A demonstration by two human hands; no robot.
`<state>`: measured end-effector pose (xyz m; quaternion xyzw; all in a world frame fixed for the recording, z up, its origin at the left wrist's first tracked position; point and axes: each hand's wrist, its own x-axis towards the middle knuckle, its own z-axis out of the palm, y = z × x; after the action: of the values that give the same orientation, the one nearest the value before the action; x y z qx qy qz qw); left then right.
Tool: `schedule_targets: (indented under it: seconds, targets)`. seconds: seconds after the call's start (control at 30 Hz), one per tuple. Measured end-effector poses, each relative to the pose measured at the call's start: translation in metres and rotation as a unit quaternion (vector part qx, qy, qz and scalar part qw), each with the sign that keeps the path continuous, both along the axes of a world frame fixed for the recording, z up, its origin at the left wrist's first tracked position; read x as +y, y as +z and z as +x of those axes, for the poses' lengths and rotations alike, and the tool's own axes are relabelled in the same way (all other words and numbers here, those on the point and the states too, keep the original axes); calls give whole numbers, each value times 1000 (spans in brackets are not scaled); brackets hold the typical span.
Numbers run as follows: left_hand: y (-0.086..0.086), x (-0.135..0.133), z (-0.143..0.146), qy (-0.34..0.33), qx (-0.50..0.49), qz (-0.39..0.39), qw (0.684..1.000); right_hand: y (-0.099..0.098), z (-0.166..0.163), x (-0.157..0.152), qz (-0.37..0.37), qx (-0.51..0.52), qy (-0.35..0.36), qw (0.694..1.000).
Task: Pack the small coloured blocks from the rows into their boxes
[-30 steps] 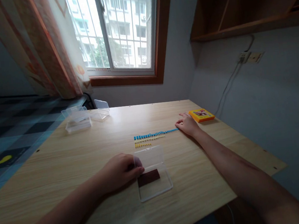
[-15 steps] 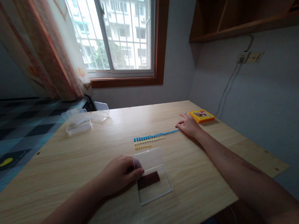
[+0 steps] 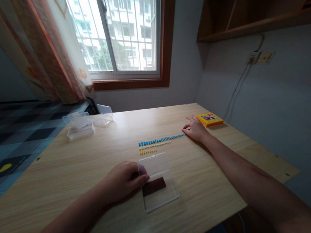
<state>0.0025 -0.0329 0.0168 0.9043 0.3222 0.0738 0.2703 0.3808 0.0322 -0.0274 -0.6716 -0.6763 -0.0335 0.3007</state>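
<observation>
My left hand (image 3: 131, 177) grips the left side of an open clear plastic box (image 3: 160, 163), thumb inside and fingers behind the raised lid. Dark brown pieces (image 3: 154, 186) lie packed together in a block inside this box. Beyond it, small blue pieces (image 3: 149, 142) form a long row, with a row of pale yellow pieces (image 3: 157, 145) and a shorter row of deeper yellow pieces (image 3: 145, 152) in front. At the right end of the blue row, my right hand (image 3: 196, 130) has its thumb and index finger pinched together at the tabletop. A tiny dark speck shows at those fingertips, too small to name.
A yellow box (image 3: 210, 119) with a printed top lies just right of my right hand. Several clear plastic boxes (image 3: 80, 129) stand at the table's far left. The wooden table (image 3: 113, 139) borders a wall on the right, where a cable (image 3: 232, 92) hangs from a socket.
The view has shifted very slightly. Both hands, the box and the rows of pieces stay practically where they were.
</observation>
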Motion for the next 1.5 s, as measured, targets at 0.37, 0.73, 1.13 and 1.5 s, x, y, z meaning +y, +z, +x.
schedule_targets:
  seconds: [0.37,0.73,1.13,1.5]
  targets:
    - [-1,-1,0,-1,8,13,1000,88,-51,-92,-24,91,329,940]
    - [-3,-2,1,11,4,11,1000,61,-125,-134,-197,-75,501,840]
    - [-1,-3,3,8,3,17,1000,64,-121,-132,-180,-68,501,844]
    - [-1,-3,3,6,3,21,1000,60,-124,-134,-185,-105,506,836]
